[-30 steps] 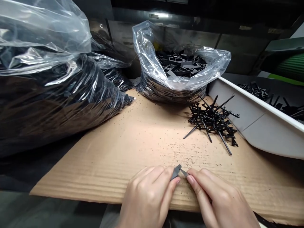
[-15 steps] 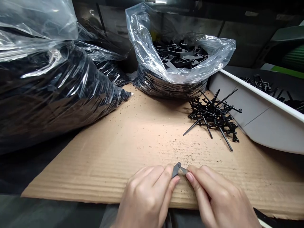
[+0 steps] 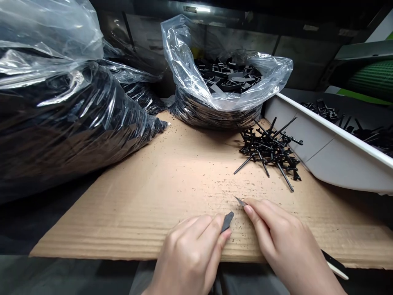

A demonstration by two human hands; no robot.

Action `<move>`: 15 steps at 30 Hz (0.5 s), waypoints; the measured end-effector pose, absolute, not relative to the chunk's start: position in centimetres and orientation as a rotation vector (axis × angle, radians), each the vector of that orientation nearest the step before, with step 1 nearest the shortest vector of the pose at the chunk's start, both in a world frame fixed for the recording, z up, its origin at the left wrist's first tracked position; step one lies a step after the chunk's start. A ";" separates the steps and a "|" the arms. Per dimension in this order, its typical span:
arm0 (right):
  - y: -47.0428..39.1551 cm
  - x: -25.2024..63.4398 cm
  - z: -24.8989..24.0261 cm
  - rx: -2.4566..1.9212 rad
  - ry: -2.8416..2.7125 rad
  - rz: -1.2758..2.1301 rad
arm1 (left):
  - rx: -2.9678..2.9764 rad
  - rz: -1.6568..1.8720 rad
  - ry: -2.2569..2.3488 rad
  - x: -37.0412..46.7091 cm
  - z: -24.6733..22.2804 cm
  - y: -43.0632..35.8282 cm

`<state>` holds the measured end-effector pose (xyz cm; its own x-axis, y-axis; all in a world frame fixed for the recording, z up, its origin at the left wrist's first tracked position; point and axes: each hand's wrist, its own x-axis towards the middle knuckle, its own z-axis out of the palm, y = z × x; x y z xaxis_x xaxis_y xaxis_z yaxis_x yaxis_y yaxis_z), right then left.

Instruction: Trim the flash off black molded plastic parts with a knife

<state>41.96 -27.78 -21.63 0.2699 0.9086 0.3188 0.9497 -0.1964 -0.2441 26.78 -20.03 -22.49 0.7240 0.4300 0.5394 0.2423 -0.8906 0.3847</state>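
Note:
Near the front edge of the cardboard, my left hand pinches a small dark grey plastic part, whose end sticks out past the thumb and forefinger. My right hand is closed on a small pointed knife blade; any handle is hidden in the fingers. The blade's tip points up and left, apart from the plastic part. Dark shavings lie scattered on the cardboard beyond both hands.
Ahead on the right sits a tangled pile of black sprues. A white tray holding black parts flanks it. An opened plastic bag of black parts stands behind, and a big filled bag bulges at left.
My right hand has moved the blade up and away from the plastic part, which it was touching. The left hand has stayed nearly in place. The view has shifted slightly.

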 end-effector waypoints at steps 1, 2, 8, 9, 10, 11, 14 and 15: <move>-28.0 42.0 -21.6 -2.118 -1.709 -0.114 | 2.638 0.933 0.528 26.8 -22.5 -20.0; -28.3 42.0 -21.6 -2.082 -1.727 -0.069 | 2.632 0.932 0.537 26.8 -22.6 -20.0; -29.0 42.2 -20.0 -1.938 -1.668 0.141 | 2.241 0.782 0.603 26.5 -21.2 -19.6; -29.0 42.3 -19.8 -1.891 -1.656 0.180 | 2.144 0.744 0.639 26.4 -20.8 -19.6; -29.1 42.4 -19.6 -1.838 -1.644 0.245 | 2.067 0.714 0.680 26.3 -20.5 -19.6; -29.1 42.3 -19.5 -1.785 -1.623 0.322 | 2.011 0.693 0.718 26.3 -20.2 -19.7; -29.1 41.9 -19.5 -1.644 -1.539 0.466 | 1.933 0.681 0.728 26.5 -20.0 -19.9; -29.2 41.7 -19.6 -1.617 -1.513 0.485 | 1.923 0.671 0.715 26.6 -20.1 -20.0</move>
